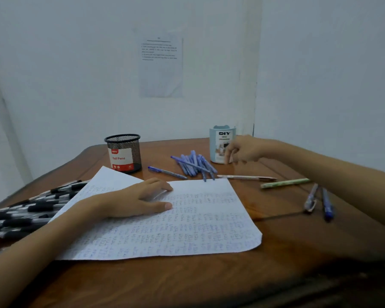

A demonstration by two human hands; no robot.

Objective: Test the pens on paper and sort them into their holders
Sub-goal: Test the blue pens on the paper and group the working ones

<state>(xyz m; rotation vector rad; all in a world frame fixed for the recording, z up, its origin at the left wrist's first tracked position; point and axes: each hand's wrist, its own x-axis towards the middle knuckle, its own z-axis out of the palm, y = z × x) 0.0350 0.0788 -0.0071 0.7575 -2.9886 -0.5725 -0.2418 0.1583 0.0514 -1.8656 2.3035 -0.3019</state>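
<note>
Left hand (142, 200) flat and fingers straight, a person pins a lined paper (187, 232), crowded with test scribbles, to the wooden surface (276, 274). The right hand (240, 152) hovers at the far side, its fingers hanging loosely downward and, as far as the blur allows, holding nothing.

That right hand hangs just in front of the pale blue holder (217, 138) and just to the right of the heap of blue pens (193, 164). This makes it much the nearer hand for the next pick. The heap is fanned, with most long axes running near to far.

A single blue pen (167, 172) lies apart, between the heap and the black mesh holder (125, 152). A pale pink pen (247, 177) and a green pen (285, 183) lie crosswise near the paper's far right corner, below the right forearm. Two more blue pens (326, 204) sit further right. A bank of black pens (27, 214) lines the left edge of the surface, partly under the paper.

The likely move is a short leftward reach. Room between the heap and the paper's far edge is tight, and the blue holder stands close enough to be knocked. What either holder contains cannot be seen.
</note>
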